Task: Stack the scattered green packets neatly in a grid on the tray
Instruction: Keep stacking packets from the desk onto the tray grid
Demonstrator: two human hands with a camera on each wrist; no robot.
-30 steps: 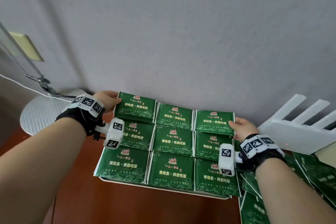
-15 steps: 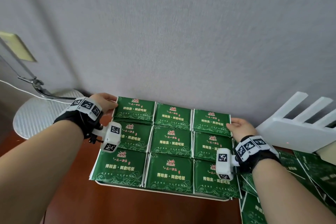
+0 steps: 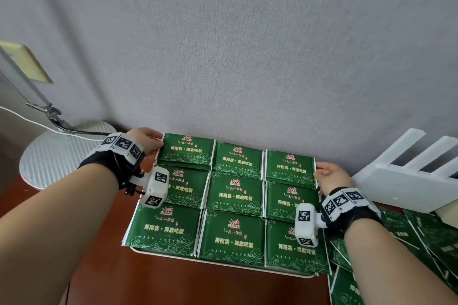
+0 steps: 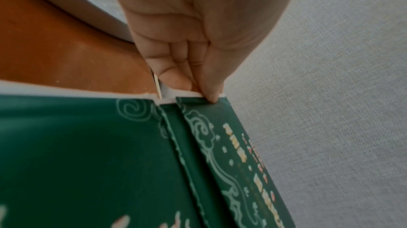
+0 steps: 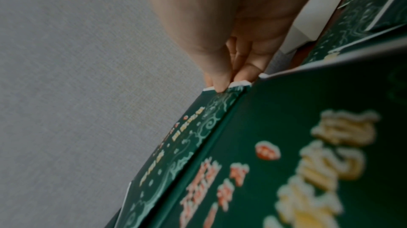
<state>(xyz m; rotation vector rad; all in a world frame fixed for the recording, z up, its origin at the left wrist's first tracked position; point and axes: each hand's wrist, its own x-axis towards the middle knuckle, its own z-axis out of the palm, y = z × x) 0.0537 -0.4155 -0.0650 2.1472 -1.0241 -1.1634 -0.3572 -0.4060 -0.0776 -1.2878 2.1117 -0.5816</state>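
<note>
Green packets (image 3: pixel 234 197) lie three by three in a grid on a white tray (image 3: pixel 285 272), in low stacks. My left hand (image 3: pixel 146 140) rests against the left edge of the back-left packet (image 3: pixel 186 150), fingers straight along the stack's side and thumb tip on its top edge (image 4: pixel 212 99). My right hand (image 3: pixel 329 174) presses the right edge of the back-right packet (image 3: pixel 288 164) the same way, thumb tip on the rim (image 5: pixel 221 87). More green packets (image 3: pixel 421 235) lie scattered to the tray's right.
The tray sits on a brown table (image 3: pixel 173 285) right against a grey wall (image 3: pixel 247 57). A white slatted rack (image 3: pixel 409 176) stands at the right, above the loose packets. A lamp's round white base (image 3: pixel 57 151) and its cable are at the left.
Both hands stay on the outer edges of the back row. Only the head view has shifted a little; the packets lie as before.
</note>
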